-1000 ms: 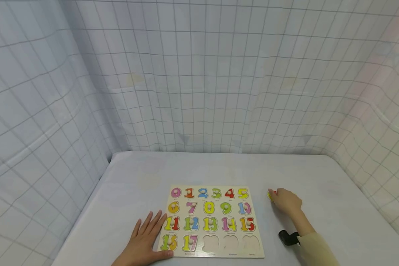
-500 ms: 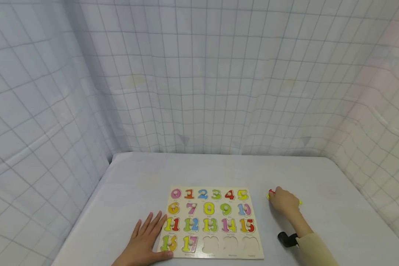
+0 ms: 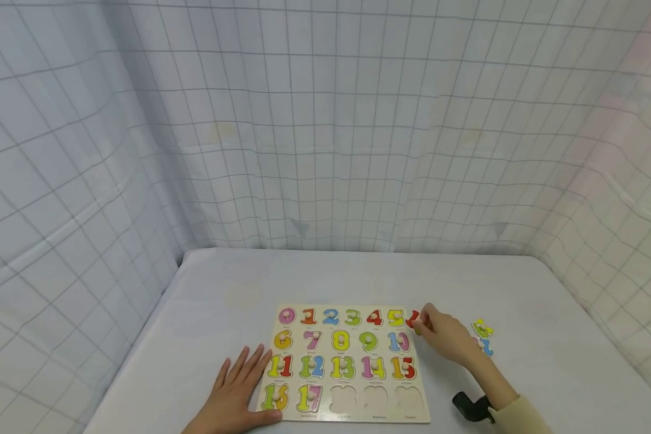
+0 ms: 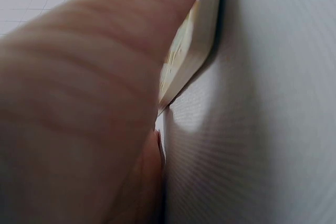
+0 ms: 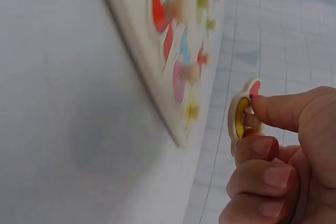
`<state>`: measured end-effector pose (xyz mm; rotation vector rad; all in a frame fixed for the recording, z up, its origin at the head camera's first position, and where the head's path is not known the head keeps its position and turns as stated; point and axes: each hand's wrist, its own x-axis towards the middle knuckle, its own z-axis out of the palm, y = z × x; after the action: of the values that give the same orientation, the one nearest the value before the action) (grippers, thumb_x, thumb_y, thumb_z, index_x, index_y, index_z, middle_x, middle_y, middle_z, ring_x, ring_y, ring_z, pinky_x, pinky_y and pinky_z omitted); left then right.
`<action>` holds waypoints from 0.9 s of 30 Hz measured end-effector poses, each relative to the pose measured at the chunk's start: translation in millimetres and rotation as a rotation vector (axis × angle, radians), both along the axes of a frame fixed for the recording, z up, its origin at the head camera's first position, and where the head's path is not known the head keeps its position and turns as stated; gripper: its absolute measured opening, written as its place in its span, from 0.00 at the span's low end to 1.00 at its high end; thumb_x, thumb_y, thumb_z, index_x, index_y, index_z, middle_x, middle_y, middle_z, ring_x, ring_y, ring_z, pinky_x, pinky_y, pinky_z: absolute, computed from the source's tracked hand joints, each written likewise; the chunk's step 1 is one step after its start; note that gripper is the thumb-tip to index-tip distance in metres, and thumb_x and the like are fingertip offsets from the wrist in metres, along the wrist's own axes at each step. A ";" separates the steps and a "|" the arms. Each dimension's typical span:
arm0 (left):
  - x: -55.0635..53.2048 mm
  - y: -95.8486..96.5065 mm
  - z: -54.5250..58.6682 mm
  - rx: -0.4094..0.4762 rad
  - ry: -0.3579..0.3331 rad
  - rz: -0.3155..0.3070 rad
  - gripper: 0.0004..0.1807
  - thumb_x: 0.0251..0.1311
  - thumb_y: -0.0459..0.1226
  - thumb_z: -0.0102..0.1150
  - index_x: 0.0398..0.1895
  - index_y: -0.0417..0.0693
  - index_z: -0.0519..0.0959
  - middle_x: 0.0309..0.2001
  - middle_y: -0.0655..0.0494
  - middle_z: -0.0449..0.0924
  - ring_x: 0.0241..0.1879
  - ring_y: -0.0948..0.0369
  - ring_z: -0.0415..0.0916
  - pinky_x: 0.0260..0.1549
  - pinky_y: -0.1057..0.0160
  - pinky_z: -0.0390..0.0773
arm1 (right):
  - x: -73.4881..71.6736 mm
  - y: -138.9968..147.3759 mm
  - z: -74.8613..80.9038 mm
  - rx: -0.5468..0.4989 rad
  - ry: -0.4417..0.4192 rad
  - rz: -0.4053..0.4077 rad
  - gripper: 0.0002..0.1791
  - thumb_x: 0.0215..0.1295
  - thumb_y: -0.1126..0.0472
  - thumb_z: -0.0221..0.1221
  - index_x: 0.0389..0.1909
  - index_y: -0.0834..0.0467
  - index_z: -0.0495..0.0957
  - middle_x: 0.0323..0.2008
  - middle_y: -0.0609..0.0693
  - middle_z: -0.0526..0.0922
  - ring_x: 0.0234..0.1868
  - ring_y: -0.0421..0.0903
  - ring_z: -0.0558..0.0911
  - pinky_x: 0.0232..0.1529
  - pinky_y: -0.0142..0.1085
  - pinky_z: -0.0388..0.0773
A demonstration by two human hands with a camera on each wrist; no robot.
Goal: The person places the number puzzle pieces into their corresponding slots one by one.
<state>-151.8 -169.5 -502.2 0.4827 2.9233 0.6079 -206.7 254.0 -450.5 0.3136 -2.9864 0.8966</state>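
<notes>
A wooden number puzzle board [image 3: 378, 399] lies on the white table, with knobbed numbers 0 to 17 in their places and three bare recesses at its lower right. My left hand [image 3: 229, 395] lies flat with spread fingers at the board's lower left corner, thumb along the front edge. In the left wrist view, that hand hides most of the board [image 4: 197, 51]. My right hand [image 3: 446, 337] pinches a red-and-yellow number puzzle piece [image 5: 239, 114] by its knob, between thumb and index finger. It holds the piece just off the board's upper right side, tilted on edge.
Two more number pieces, a yellow-green one [image 3: 482, 328] and a pink-and-blue one [image 3: 486, 346], lie on the table right of the board. A black device [image 3: 469, 407] sits at the right wrist. White gridded cloth [image 3: 336, 181] hangs around the table.
My right hand has picked up the red-and-yellow piece and moved left towards the board. The two pieces formerly under it now show. My left hand has stayed still.
</notes>
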 end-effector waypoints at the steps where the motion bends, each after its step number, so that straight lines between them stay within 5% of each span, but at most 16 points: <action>1: 0.3 -0.1 0.6 0.003 0.001 -0.003 0.64 0.34 0.77 0.54 0.74 0.50 0.55 0.73 0.52 0.50 0.72 0.48 0.40 0.64 0.40 0.36 | 2.3 -6.0 1.3 -0.001 -0.010 0.046 0.10 0.69 0.55 0.56 0.32 0.55 0.67 0.18 0.43 0.68 0.18 0.39 0.65 0.17 0.29 0.60; 6: 1.3 -0.4 3.0 0.010 0.003 -0.018 0.64 0.35 0.77 0.54 0.74 0.50 0.55 0.73 0.51 0.49 0.72 0.47 0.39 0.64 0.39 0.36 | 15.2 -40.3 2.5 0.018 -0.068 0.289 0.10 0.69 0.51 0.55 0.32 0.51 0.68 0.18 0.38 0.69 0.17 0.33 0.66 0.17 0.27 0.62; 14: 2.7 -0.5 4.6 0.013 0.025 -0.022 0.62 0.38 0.75 0.55 0.74 0.49 0.55 0.73 0.50 0.49 0.72 0.47 0.39 0.64 0.40 0.34 | 39.2 -92.5 -6.9 0.118 -0.163 0.507 0.11 0.66 0.49 0.56 0.27 0.46 0.67 0.15 0.37 0.64 0.16 0.33 0.63 0.17 0.27 0.57; 22: 3.4 -0.2 3.3 0.023 0.050 -0.026 0.62 0.38 0.75 0.55 0.73 0.48 0.57 0.73 0.50 0.50 0.72 0.47 0.40 0.64 0.40 0.35 | 46.1 -120.6 -17.5 0.229 -0.086 0.547 0.15 0.66 0.48 0.56 0.25 0.47 0.63 0.14 0.37 0.60 0.15 0.34 0.60 0.16 0.28 0.55; 27: 3.9 -0.5 1.3 0.033 0.088 -0.026 0.61 0.38 0.74 0.57 0.72 0.47 0.59 0.72 0.49 0.53 0.71 0.46 0.42 0.64 0.39 0.36 | 45.4 -128.5 -16.4 0.269 -0.111 0.551 0.14 0.66 0.48 0.56 0.26 0.47 0.64 0.14 0.38 0.59 0.14 0.35 0.60 0.17 0.29 0.54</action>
<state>-147.9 -169.9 -500.9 0.5641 2.9889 0.6490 -161.3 125.5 -466.9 1.1690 -3.1714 0.5285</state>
